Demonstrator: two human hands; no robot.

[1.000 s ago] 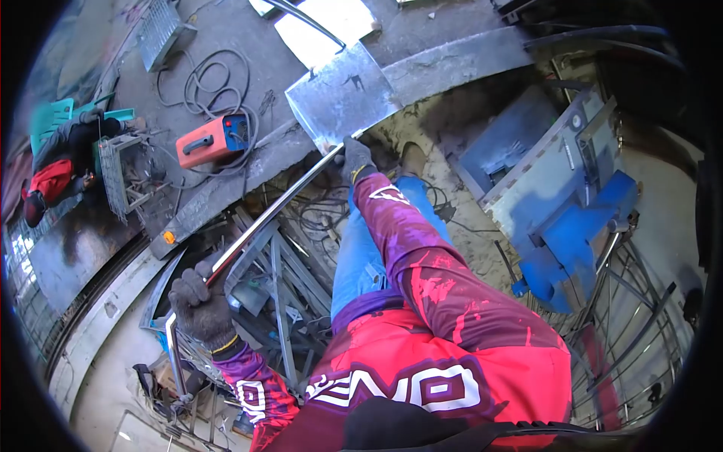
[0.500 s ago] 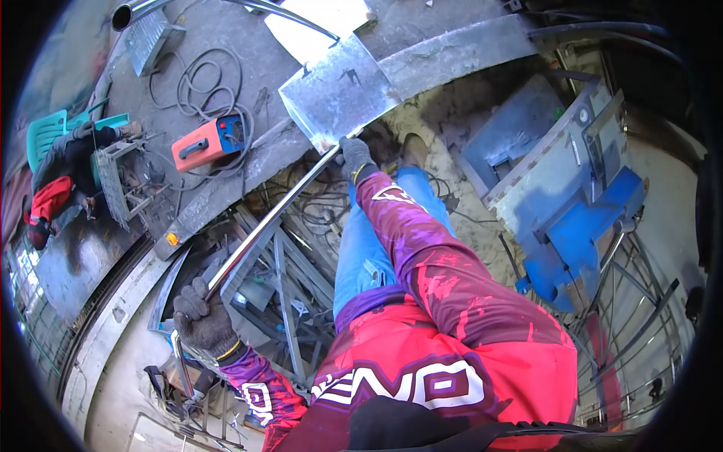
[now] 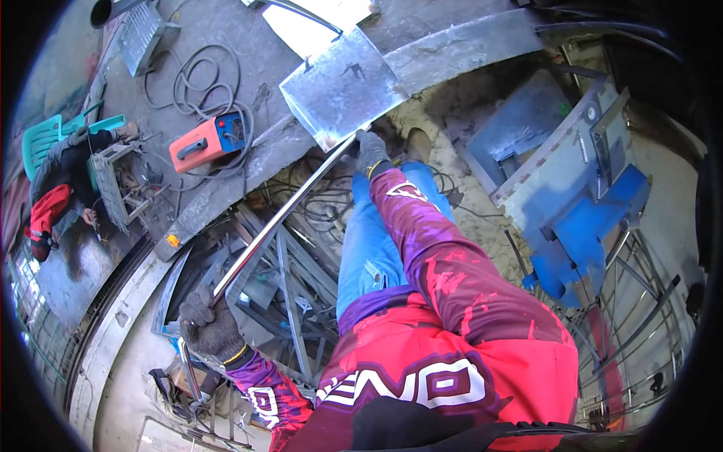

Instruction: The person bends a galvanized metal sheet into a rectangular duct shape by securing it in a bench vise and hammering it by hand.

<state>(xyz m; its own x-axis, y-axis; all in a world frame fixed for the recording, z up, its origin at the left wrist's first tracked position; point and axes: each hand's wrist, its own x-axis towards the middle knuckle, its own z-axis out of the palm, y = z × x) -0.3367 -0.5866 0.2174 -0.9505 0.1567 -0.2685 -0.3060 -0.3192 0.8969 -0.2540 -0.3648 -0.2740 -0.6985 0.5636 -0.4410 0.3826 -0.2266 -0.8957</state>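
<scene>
A long shiny metal tube runs diagonally in front of me. My left hand, in a dark grey knit glove, is wrapped round its lower part. Below that hand a shiny metal piece comes into view, its join with the tube hidden by the glove. My right hand, gloved the same way, is closed round the tube near its upper end. That end overlaps the lower corner of a square grey metal plate.
An orange welding machine with coiled cables sits on the floor ahead. Metal offcuts lie beside my legs. At right stands a metal bench with blue patches. At far left a person is by a green chair.
My right hand has shifted slightly right and down. My left hand has moved a little right, its grip turned, and the tube has moved with them. The view has shifted slightly.
</scene>
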